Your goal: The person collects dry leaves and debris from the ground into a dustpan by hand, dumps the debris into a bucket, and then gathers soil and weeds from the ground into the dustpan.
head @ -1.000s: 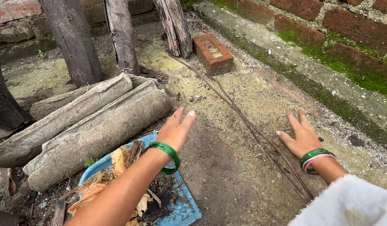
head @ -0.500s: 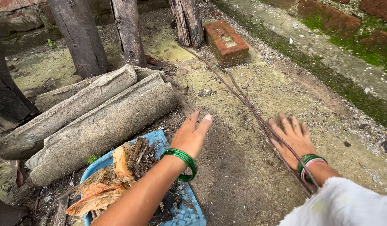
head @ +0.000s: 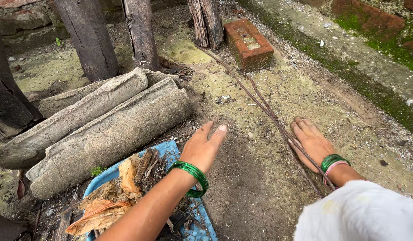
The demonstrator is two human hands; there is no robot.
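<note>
My left hand (head: 205, 145) hovers flat over the dirt ground, fingers together, a green bangle on its wrist, just right of a blue tray (head: 170, 149) filled with dry leaves and bark pieces (head: 121, 183). My right hand (head: 311, 143) rests palm down on the ground with fingers spread, green and pink bangles at the wrist. A long thin twig (head: 260, 100) runs across the ground and passes under or beside that hand. Neither hand holds anything.
Two curved grey concrete slabs (head: 108, 129) lie left of the tray. Dark wooden posts (head: 88, 38) stand behind them. A red brick (head: 249, 42) lies at the top centre. A mossy concrete kerb (head: 371, 76) runs along the right side.
Both hands have drawn back toward me across the dirt. The view has shifted so the brick and posts sit higher in the frame.
</note>
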